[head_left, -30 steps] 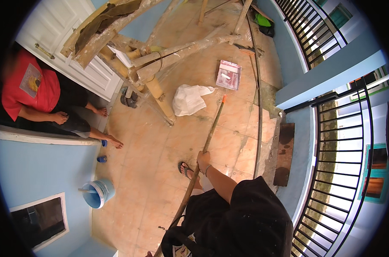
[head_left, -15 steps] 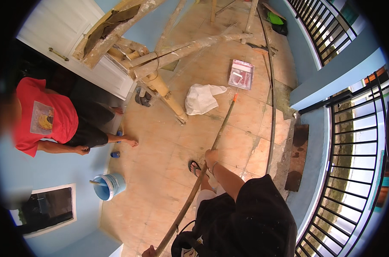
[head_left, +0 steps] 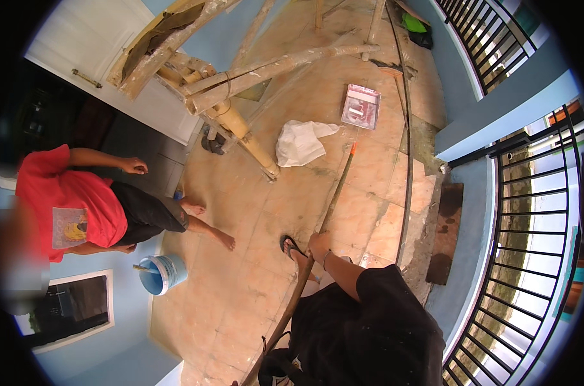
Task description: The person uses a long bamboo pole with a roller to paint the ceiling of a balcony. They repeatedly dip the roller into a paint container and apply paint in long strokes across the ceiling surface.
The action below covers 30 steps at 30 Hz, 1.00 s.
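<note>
A long wooden pole [head_left: 285, 310] slants from the lower edge up across the tiled floor, ending in an orange tip [head_left: 353, 148]. My right hand [head_left: 319, 246] is wrapped round its middle, just beyond my sandalled foot [head_left: 292, 247]. At the lower edge a sliver of my left hand [head_left: 234, 383] shows beside the pole's near end; its fingers are out of the picture. Beyond the orange tip lies a paint tray [head_left: 361, 106] smeared with red and white, with a white piece inside it. Left of the tip is a crumpled white sack [head_left: 300, 144].
A person in a red shirt [head_left: 73, 201] stands barefoot at the left. Beside them is a blue-stained bucket [head_left: 163, 274]. Wooden scaffolding [head_left: 240, 132] rises at the far left. A long dark strip [head_left: 407, 161] runs along the right, before the black railing [head_left: 526, 252].
My right hand has come slightly nearer, and my left hand has slid mostly below the lower edge. The person in red has stepped toward me, one arm now swung forward.
</note>
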Available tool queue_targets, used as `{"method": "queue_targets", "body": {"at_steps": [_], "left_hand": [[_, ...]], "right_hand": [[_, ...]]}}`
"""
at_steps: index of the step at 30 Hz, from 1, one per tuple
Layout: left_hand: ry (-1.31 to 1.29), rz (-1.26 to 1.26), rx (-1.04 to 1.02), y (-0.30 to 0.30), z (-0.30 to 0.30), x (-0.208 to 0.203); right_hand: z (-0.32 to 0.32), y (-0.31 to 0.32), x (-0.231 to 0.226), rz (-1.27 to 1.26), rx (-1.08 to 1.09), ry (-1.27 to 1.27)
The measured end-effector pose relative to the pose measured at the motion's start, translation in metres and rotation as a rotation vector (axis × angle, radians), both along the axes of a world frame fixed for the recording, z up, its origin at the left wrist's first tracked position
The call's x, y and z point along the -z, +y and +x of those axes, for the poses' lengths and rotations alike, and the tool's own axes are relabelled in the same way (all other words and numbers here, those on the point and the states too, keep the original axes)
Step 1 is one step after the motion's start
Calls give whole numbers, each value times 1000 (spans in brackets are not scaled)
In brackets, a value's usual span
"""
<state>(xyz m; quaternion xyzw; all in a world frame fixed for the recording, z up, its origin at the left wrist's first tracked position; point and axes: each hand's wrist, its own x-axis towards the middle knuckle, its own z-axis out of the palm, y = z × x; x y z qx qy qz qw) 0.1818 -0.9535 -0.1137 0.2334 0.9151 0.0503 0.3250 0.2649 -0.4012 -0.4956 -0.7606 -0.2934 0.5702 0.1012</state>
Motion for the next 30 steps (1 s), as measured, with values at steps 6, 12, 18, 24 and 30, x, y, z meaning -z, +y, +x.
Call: {"method": "queue_targets", "body": {"at_steps": [6,12,18,24,30], "left_hand": [[-54,27,-87,37,12,35],[-68,-262,-382,-16,33,-2],[96,-210,-326,-40,38,45],[172,166,-68,-13,27,165],[-62,618,-150,169,-30,212]], "right_hand": [[4,54,-48,58,-71,-108],[19,-9,-67,-210,205,371],[55,8,-105,-289,487,473],[88,78,-181,90,437,513],[73,209,-342,608,342,607]]}}
